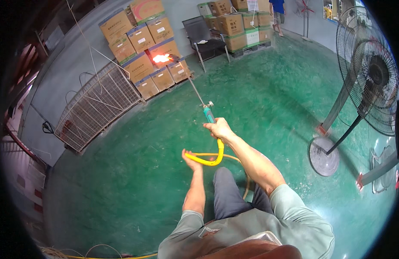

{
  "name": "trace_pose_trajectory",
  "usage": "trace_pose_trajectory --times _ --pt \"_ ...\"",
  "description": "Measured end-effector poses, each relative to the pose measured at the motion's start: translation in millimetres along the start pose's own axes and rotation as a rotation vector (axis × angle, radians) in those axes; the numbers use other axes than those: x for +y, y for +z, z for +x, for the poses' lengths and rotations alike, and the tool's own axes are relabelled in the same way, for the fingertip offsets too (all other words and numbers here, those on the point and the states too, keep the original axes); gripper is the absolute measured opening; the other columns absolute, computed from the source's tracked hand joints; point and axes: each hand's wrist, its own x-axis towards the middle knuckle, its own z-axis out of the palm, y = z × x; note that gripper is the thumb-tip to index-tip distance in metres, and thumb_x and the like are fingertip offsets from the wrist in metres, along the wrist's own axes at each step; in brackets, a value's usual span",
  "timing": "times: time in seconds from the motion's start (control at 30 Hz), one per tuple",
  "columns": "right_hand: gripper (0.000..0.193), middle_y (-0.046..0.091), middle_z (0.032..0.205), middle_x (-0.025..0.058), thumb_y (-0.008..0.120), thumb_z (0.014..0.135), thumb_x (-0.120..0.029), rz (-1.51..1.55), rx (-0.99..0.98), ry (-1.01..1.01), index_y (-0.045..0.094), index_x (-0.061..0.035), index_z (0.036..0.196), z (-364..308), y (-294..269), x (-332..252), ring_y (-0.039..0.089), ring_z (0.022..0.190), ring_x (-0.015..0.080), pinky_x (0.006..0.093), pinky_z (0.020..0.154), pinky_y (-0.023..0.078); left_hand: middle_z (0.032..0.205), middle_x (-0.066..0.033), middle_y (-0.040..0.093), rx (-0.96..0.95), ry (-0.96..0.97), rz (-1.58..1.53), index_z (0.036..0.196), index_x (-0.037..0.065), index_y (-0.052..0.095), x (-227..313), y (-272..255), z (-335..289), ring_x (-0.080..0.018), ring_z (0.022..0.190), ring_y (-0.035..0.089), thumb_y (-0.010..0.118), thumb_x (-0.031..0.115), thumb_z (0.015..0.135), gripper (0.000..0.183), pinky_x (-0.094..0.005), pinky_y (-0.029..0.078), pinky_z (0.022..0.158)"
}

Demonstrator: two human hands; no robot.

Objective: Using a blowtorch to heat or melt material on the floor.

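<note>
The curved yellow hose (215,162) is held by the left hand (192,161), its fingers loosely curled; the slim metal torch (208,114) is gripped ahead by the right hand's (219,128) closed fingers. Bright flame (160,58) is seen before stacked cardboard cartons (140,39), marked with dark print and white labels (161,30).

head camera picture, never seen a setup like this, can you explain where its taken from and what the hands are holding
It's one wide, curved view from a camera on a person's head, looking down. Both bare hands are the wearer's own. The right hand has its grip on the teal handle of a torch, flame at its far end. The left hand holds a yellow hose. The surface below is a green floor, with stacked cartons, a chair and a tall fan around.
</note>
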Motion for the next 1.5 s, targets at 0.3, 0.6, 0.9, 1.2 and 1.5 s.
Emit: trace_pose_trajectory --times 0.3,0.6,0.9,1.2,1.5 --pt "0.028 0.055 0.060 0.0032 0.075 0.090 -0.016 0.257 0.074 0.051 0.055 -0.0059 0.073 -11 -50 18 0.049 0.043 0.0115 0.0285 0.038 0.037 0.123 -0.0256 0.061 0.113 -0.362 -0.161 0.151 0.005 0.034 4 -122 -37 -0.0372 0.113 0.066 0.045 -0.003 0.093 0.060 -0.0479 0.056 0.100" --pt "0.030 0.054 0.057 0.0042 0.073 0.091 -0.016 0.330 -0.015 0.213 0.053 -0.0068 0.070 -41 -78 39 0.048 0.041 0.0119 0.0311 0.037 0.040 0.104 -0.0183 0.069 0.293 -0.498 -0.537 0.134 -0.005 0.044 38 -194 -42 -0.0279 0.087 0.071 0.071 0.018 0.089 0.058 -0.0410 0.060 0.088" --pt "0.027 0.055 0.057 0.0066 0.073 0.091 -0.016 0.370 0.006 0.236 0.057 -0.0033 0.073 -35 -55 89 0.051 0.043 0.0152 0.0331 0.038 0.041 0.069 0.0023 0.051 0.465 -0.328 -0.097 0.081 0.018 0.051 114 -246 -9 -0.0174 0.066 0.053 0.055 0.034 0.100 0.025 -0.0387 0.054 0.069" --pt "0.011 0.056 0.066 0.0000 0.068 0.093 -0.016 0.676 -0.017 0.312 0.067 -0.0050 0.091 23 -45 136 0.049 0.050 0.0099 0.0250 0.043 0.040 0.074 0.0001 0.051 -0.402 0.138 0.096 0.124 0.012 0.063 242 46 132 -0.0153 0.062 0.052 0.062 0.009 0.096 0.028 -0.0341 0.046 0.057" --pt "0.014 0.046 0.072 -0.0019 0.063 0.098 -0.007 1.173 -0.054 0.456 0.049 -0.0037 0.096 55 -81 135 0.042 0.055 0.0052 0.0179 0.041 0.034 0.083 0.0026 0.056 -0.720 0.749 0.358 0.139 0.010 0.059 300 274 105 -0.0085 0.065 0.054 0.061 0.004 0.097 0.042 -0.0212 0.046 0.057"
